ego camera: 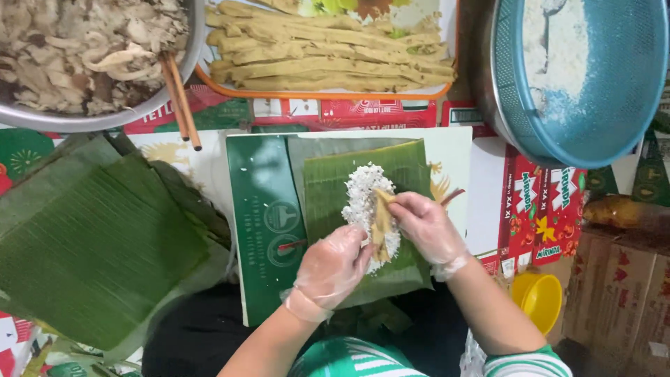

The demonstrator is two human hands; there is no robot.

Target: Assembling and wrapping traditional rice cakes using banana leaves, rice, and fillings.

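- My gloved left hand [333,269] and right hand [427,227] pinch the pale yellow filling strip [381,223]; best centred lengthwise on the white rice mound [363,199]
- green banana leaf [335,181] should stay flat beneath

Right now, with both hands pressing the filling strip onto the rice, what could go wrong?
1. The rice mound lies near the left edge of the banana leaf; grains may spill off, as some already lie on the green board.
2. The soft filling strip may break under the left hand and right hand.
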